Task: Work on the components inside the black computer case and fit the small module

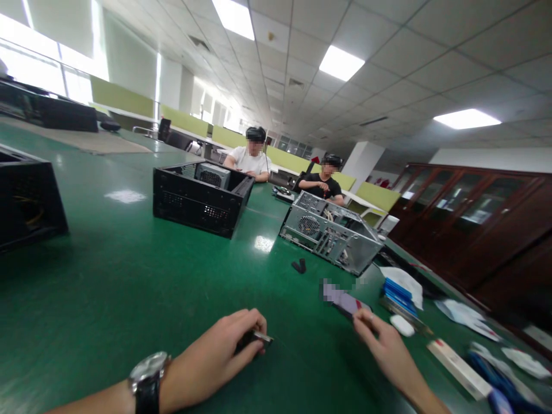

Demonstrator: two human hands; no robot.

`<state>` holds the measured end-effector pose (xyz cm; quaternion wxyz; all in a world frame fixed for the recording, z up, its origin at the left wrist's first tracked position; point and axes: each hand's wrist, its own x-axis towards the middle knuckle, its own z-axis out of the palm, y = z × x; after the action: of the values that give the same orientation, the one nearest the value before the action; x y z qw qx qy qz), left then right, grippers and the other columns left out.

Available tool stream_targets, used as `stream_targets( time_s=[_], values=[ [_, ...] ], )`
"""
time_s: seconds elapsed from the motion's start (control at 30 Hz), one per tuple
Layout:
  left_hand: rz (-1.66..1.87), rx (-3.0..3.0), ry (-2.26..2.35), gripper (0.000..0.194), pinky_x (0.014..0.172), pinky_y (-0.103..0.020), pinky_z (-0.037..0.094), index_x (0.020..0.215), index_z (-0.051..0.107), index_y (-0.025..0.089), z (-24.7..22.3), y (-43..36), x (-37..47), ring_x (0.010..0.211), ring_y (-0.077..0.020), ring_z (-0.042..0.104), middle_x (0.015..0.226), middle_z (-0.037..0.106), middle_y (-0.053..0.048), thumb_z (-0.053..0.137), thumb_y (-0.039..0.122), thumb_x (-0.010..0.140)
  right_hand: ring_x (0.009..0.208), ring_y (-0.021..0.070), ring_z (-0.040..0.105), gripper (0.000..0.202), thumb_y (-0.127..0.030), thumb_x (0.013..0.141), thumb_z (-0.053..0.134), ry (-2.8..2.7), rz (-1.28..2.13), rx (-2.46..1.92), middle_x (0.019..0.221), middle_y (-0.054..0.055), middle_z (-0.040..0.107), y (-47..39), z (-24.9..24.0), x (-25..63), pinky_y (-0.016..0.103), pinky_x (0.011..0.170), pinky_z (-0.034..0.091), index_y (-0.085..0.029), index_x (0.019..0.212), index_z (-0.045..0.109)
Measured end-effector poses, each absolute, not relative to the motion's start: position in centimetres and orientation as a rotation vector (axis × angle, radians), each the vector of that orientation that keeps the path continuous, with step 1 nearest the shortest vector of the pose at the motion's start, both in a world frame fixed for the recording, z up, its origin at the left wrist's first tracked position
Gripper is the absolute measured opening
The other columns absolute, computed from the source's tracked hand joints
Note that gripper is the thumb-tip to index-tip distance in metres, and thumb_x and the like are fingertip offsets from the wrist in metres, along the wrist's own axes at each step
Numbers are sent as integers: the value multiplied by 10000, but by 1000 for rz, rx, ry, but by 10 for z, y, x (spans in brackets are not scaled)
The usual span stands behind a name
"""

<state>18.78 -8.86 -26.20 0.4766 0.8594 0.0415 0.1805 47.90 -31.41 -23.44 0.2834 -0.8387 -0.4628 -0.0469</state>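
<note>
My left hand (224, 348), with a watch on its wrist, is closed low over the green table. Between its thumb and fingers a small dark object with a flat metal end (262, 337) sticks out; its kind is unclear. My right hand (382, 348) pinches the near end of a phone (345, 301) with a purplish face, partly blurred out. Just beyond the phone lie two small black pieces (299, 265). To the right of my right hand is a small white rounded case (402, 325).
An open silver computer case (330, 233) and a black one (200, 201) stand ahead; another black case (30, 198) is at the left. A blue-finned part (397, 296), a long pale box (459, 368) and plastic wrappers lie right. Two people sit across the green table (129, 299).
</note>
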Motion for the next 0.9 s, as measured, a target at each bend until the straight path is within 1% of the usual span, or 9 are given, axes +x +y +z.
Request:
stream_targets(
  time_s=[0.07, 0.17, 0.27, 0.37, 0.47, 0.57, 0.7, 0.8, 0.9],
  values=[
    [438, 2084, 81, 46, 791, -247, 414, 978, 576, 218, -262, -89, 188, 898, -155, 594, 966, 644, 7, 531, 223, 987, 865, 252, 658, 263, -463, 858, 592, -1346, -44, -2201, 886, 47, 701, -306, -240, 466, 353, 813, 488, -229, 781, 682],
    [455, 2081, 90, 66, 756, -233, 409, 1024, 569, 231, -265, -88, 192, 822, -142, 590, 879, 627, 32, 590, 226, 962, 1117, 283, 609, 301, -437, 900, 557, -1345, 4, -2115, 1218, 100, 664, -284, -252, 431, 416, 967, 446, -229, 1070, 692],
    [470, 2085, 148, 227, 690, -226, 390, 1109, 499, 233, -269, -87, 197, 710, -134, 553, 753, 564, 63, 631, 189, 930, 890, 218, 646, 365, -423, 923, 534, -1331, 368, -1851, 1098, 77, 688, -256, -264, 387, 340, 788, 505, -223, 1217, 616],
    [435, 2115, 136, 240, 714, -231, 415, 1175, 423, 235, -268, -82, 197, 740, -148, 598, 774, 618, 51, 559, 203, 980, 743, 183, 596, 171, -317, 826, 633, -1371, 528, -1690, 844, 15, 653, -227, -270, 354, 289, 698, 466, -201, 945, 669],
    [356, 2348, 1, 445, 858, -272, 465, 1341, 385, 251, -247, -60, 195, 967, -191, 638, 1039, 693, -24, 614, 271, 960, 692, 169, 557, 92, -244, 822, 624, -1343, 464, -1724, 711, -13, 592, -207, -273, 345, 273, 660, 408, -197, 744, 617],
    [449, 2844, 38, 663, 1067, -349, 405, 1417, 440, 242, -202, -10, 206, 1268, -258, 501, 1381, 563, -93, 760, 353, 847, 671, 162, 538, 100, -248, 852, 618, -1330, 453, -1720, 704, -17, 588, -202, -274, 349, 266, 636, 374, -197, 768, 637],
    [745, 3039, 605, 418, 1194, -521, 193, 1376, 511, 135, -140, 82, 239, 1455, -337, 244, 1520, 396, -179, 524, 331, 1007, 680, 158, 556, 86, -247, 862, 603, -1449, 383, -1666, 755, -4, 613, -203, -279, 354, 258, 625, 375, -202, 800, 642],
    [721, 2957, 964, 393, 1126, -585, 310, 1306, 560, 117, -122, 136, 257, 1360, -345, 413, 1414, 502, -182, 501, 385, 1025, 668, 158, 571, 80, -228, 850, 591, -1482, 375, -1661, 742, -2, 622, -202, -283, 355, 251, 606, 382, -205, 794, 643],
    [586, 2893, 1145, 339, 976, -499, 506, 1211, 617, 147, -123, 154, 262, 1120, -268, 614, 1245, 621, -105, 593, 401, 988, 614, 150, 537, 80, -228, 831, 604, -1442, 379, -1696, 683, -14, 599, -199, -283, 356, 248, 574, 374, -205, 771, 652]
  ],
)
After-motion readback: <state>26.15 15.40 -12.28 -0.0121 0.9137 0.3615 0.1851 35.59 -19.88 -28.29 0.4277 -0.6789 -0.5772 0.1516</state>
